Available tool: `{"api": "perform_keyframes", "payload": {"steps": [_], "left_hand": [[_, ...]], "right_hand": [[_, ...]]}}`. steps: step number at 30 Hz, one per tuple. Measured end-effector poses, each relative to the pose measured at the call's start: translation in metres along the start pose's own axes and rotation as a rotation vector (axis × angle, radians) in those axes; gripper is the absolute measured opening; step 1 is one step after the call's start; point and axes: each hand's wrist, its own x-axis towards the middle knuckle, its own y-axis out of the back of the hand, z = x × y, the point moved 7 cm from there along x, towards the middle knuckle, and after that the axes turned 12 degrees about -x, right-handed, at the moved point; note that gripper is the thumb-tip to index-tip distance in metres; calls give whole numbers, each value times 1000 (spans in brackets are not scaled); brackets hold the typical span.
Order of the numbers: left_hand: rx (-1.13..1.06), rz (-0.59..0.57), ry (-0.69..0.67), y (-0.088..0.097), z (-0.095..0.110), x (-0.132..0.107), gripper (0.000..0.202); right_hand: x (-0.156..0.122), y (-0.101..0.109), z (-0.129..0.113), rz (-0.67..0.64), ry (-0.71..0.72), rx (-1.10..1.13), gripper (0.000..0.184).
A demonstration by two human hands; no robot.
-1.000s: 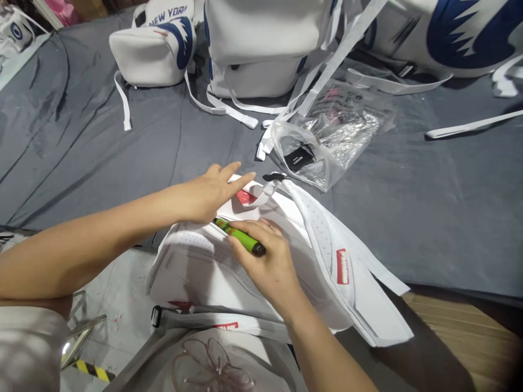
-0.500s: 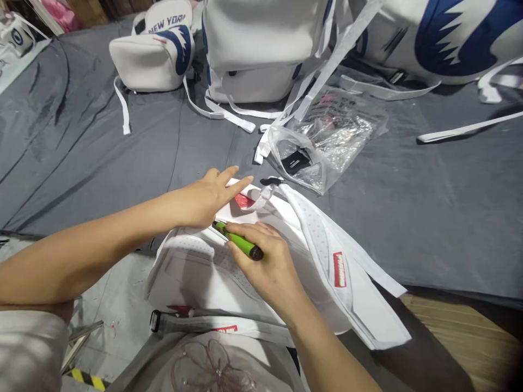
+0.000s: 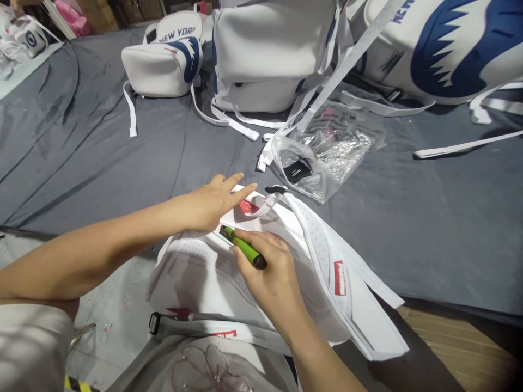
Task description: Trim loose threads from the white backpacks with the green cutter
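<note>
A white backpack [image 3: 196,280] with perforated shoulder straps and red labels lies between my body and the table edge. My left hand [image 3: 208,204] presses on its upper edge, index and middle fingers spread out and the rest partly hidden. My right hand [image 3: 267,267] is closed around a green pen-shaped tool [image 3: 248,251] with a dark rear end. The tool's dark front end rests at a seam or edge of the white fabric, close beside my left hand. Its exact kind is unclear. A red patch [image 3: 248,207] shows inside a fold of the bag.
A crumpled clear plastic bag [image 3: 343,158] with a black label lies just beyond the backpack. Farther back stand a small white bag [image 3: 153,71], a large white backpack [image 3: 269,43] and a blue-and-white one [image 3: 392,49]. Loose straps trail over the grey-covered table [image 3: 429,218].
The view has shifted slightly, so everything sits a little lower. My right hand and the green tool remain beside my left hand, the tool drawn slightly back along the fabric.
</note>
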Motion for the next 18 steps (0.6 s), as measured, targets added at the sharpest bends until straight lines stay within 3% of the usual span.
{"api": "perform_keyframes", "payload": {"steps": [14, 18], "left_hand": [[12, 57, -37, -2, -1, 0, 103], [7, 90, -53, -3, -2, 0, 103]], "right_hand": [[-1, 2, 0, -5, -38, -45, 19], [2, -5, -1, -23, -19, 8, 20]]}}
